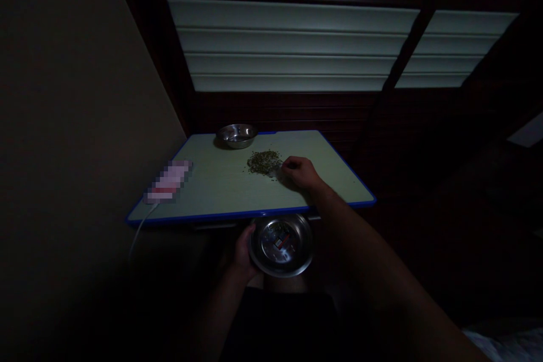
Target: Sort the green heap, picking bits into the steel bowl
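My left hand point(245, 249) grips the rim of a shiny steel bowl point(258, 257) just below the table's front edge. Some small dark bits and a reddish mark show on that bowl's bottom. Over the table, my right hand point(299, 172) is closed in a pinch at the right side of a heap of small greenish-brown grains point(263, 162). A pale, partly see-through thing point(275, 169) lies by its fingertips, too dim to name. Behind the heap stands a second steel bowl point(236, 137).
The light-topped table point(220, 192) has a blue edge. At its left lies a blurred-out pink device point(169, 181) with a white cable point(142, 226) hanging over the side. A wall point(85, 96) rises at left, and slatted dark cabinet doors point(288, 107) stand behind.
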`<state>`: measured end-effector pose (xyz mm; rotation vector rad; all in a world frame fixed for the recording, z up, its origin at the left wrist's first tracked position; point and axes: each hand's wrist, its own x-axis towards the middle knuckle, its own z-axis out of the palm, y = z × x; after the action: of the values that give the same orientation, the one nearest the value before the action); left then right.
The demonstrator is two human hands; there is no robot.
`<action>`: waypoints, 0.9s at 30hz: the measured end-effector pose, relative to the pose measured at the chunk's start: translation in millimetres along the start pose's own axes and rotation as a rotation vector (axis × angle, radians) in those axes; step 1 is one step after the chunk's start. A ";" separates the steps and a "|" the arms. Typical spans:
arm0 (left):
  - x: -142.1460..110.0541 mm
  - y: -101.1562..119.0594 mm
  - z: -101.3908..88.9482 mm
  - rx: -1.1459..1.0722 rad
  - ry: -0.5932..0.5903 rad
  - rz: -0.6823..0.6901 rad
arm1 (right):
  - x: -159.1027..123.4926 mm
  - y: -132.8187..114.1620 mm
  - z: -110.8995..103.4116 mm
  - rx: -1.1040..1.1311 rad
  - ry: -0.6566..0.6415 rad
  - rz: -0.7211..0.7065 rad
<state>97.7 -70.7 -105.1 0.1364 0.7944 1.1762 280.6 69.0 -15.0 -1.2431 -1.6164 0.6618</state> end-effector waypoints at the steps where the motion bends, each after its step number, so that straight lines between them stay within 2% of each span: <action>1: 0.2 -0.2 -0.4 0.005 -0.001 -0.002 | -0.2 -0.3 -0.1 0.004 0.001 0.001; 27: 0.4 -2.3 -0.6 -0.001 -0.009 -0.022 | 2.6 6.3 -2.6 0.079 -0.059 0.049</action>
<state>99.2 -71.5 -106.8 0.1320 0.7854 1.1547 285.5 73.2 -18.3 -1.2191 -1.5970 0.7924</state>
